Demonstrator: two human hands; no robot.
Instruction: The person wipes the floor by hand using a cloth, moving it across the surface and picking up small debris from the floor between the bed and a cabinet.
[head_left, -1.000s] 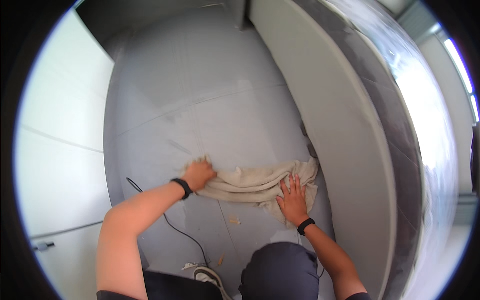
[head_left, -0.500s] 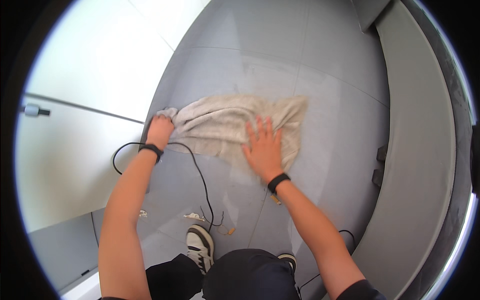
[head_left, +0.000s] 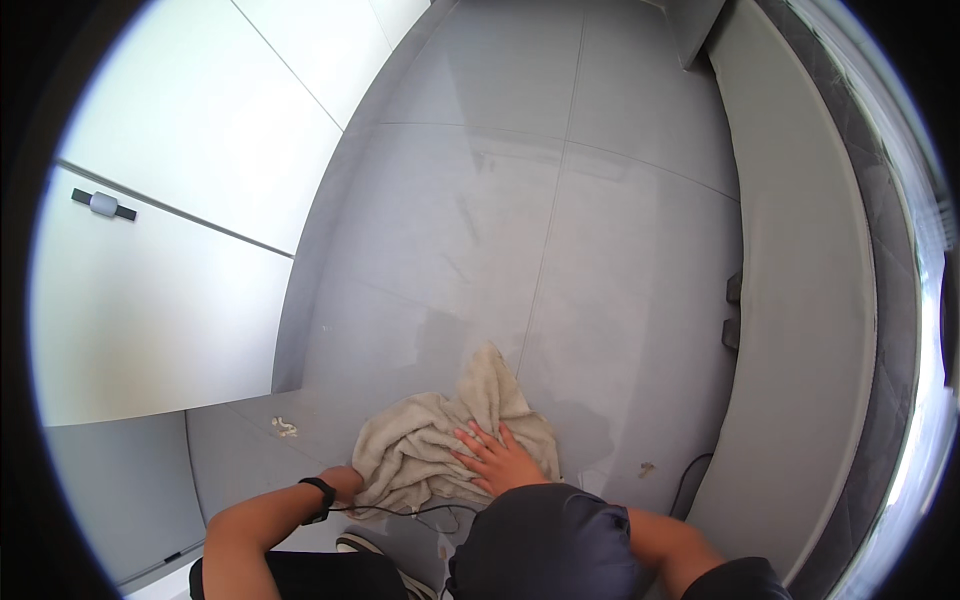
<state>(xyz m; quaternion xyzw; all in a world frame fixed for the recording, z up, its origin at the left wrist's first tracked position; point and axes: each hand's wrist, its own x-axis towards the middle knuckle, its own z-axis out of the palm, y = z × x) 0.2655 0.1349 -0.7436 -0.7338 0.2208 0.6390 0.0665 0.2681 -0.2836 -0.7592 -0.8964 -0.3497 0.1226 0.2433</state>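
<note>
A beige towel lies crumpled on the grey tiled floor, close to my feet. At its left edge is my left hand, with curled fingers closed on the fabric; the fingertips are mostly hidden. My right hand presses flat on the right part of the towel, fingers spread. A dark knee hides the right wrist. The thin black cable passes beside the left wrist and along the towel's near edge.
White cabinet fronts stand at the left, and a long grey upholstered base runs along the right. Small scraps of debris lie on the floor near the cabinet. Another brownish scrap is at the right. My shoe is behind the towel.
Both hands have drawn the towel back toward my feet, and it is now more bunched. The floor it covered is exposed, with faint damp-looking marks.
</note>
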